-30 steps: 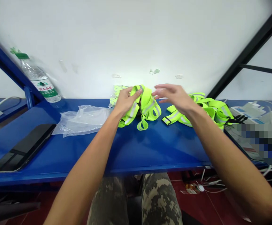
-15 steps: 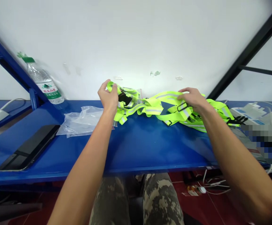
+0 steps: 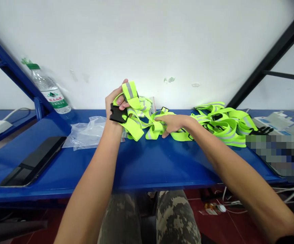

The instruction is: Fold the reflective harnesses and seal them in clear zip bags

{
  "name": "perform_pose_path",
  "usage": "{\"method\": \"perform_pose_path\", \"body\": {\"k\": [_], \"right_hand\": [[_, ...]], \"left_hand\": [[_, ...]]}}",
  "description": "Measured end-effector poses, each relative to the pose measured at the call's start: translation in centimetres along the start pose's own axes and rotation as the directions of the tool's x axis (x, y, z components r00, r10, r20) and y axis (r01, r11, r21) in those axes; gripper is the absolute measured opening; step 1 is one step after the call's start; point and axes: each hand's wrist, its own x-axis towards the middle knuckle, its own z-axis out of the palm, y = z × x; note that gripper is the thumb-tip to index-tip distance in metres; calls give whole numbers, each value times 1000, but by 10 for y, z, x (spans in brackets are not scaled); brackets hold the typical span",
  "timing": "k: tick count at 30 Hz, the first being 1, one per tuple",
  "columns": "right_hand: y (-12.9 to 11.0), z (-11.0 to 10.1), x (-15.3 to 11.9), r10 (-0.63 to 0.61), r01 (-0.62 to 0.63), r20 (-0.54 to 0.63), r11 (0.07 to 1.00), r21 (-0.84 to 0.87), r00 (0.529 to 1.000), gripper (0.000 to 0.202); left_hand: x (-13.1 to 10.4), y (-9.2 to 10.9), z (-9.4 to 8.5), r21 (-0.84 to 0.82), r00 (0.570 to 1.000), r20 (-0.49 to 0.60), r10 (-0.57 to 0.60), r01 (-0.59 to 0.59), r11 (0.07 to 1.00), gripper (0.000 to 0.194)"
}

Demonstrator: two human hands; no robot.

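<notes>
Webbing point(image 3: 130, 89) in lime-yellow with grey stripes, gathered only in part, judging by the present lie: one bunch raised in the left hand point(image 3: 113, 97), a wide band looped up over the fingers point(image 3: 121, 100). Loose as yet: tails and loops trailing down toward four o'clock of that hand, onto the bench point(image 3: 149, 169). Loose too: a tangled strap pile point(image 3: 230, 130) at three o'clock of the right hand point(image 3: 173, 123), with a black pronged clip point(image 3: 261, 130) at the pile's three-o'clock edge. Apparently unfastened: a black buckle point(image 3: 118, 113) at six o'clock of the left fingers, in front of the wrist.

Left fingers curled closed around the bunch, with webbing passing between and over. Right fingers set low and narrow, touching a slack loop at nine o'clock of that hand; pinch or mere contact, impossible to tell. At eight o'clock of the left hand, flat on the bench, a clear plastic bag point(image 3: 86, 134); farther off that way, a dark phone point(image 3: 34, 162).
</notes>
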Motion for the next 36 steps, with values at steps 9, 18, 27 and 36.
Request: {"method": "perform_pose_path", "body": {"k": [9,18,27,36], "right_hand": [[26,-38,-3,322,-191,-710,946,260,626,58],[-6,-63,-30,105,348,-516,622,701,850,55],[2,-77,-23,210,437,-660,601,669,721,59],[-12,-68,-17,91,396,-630,706,587,771,56]], "left_hand": [[-9,6,2,162,893,409,-190,134,978,43],[7,-44,48,338,967,251,34,-121,933,78],[27,-28,54,514,862,337,379,-506,693,36],[18,11,88,384,959,235,159,-242,891,47]]}}
